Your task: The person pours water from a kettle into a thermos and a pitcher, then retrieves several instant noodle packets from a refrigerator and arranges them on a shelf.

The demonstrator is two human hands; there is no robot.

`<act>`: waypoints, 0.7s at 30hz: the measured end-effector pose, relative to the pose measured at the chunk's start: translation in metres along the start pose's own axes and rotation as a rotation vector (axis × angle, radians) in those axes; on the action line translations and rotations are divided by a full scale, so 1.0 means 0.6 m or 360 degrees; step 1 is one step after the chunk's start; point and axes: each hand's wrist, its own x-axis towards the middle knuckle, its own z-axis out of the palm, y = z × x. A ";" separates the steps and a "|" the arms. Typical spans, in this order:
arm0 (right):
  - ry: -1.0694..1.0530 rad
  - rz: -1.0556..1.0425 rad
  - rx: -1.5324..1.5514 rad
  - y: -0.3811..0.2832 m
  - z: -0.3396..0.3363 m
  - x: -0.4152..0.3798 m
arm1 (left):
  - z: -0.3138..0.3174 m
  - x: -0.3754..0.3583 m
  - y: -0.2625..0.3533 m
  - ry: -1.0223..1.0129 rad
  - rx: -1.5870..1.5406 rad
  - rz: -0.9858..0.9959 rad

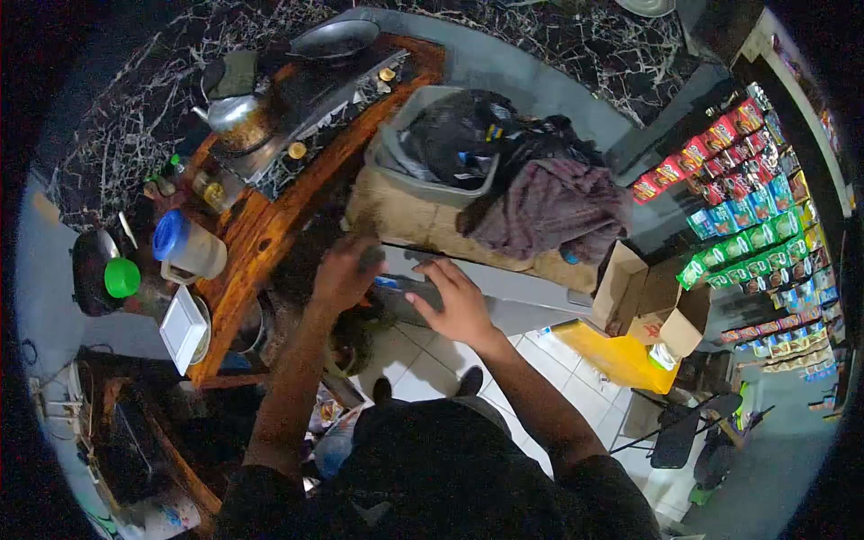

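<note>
My left hand (345,273) is raised in front of me, its fingers curled and partly blurred. Right at its fingertips shows a small blue-and-white item (387,283), too smeared to name. My right hand (453,304) faces it, fingers spread and thumb apart, with nothing between them. Both hands overlap the pale grey front of a low bench (522,304) in this view. On top of that bench lie brown cardboard (423,219), a grey tub (391,162) of dark clothes and a purplish towel (553,211).
To the left, a wooden counter (261,243) bears a kettle (238,121) on a stove, a blue-lidded jug (193,250) and a white container (183,330). An open cardboard box (621,292) sits on a yellow surface (607,355) at right. Strips of sachets (742,211) hang beyond.
</note>
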 end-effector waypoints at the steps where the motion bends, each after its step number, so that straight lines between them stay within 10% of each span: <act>1: -0.0065 0.0096 -0.0068 -0.002 0.029 0.007 | 0.014 -0.004 -0.033 -0.0073 -0.0015 0.0046; 8: -0.0131 0.0457 -0.0868 -0.041 0.112 0.058 | 0.007 -0.011 -0.064 -0.0102 -0.0054 0.0175; 21: -0.0336 0.0662 -0.0815 -0.080 0.106 0.021 | -0.012 -0.023 -0.074 -0.0335 -0.0152 0.0277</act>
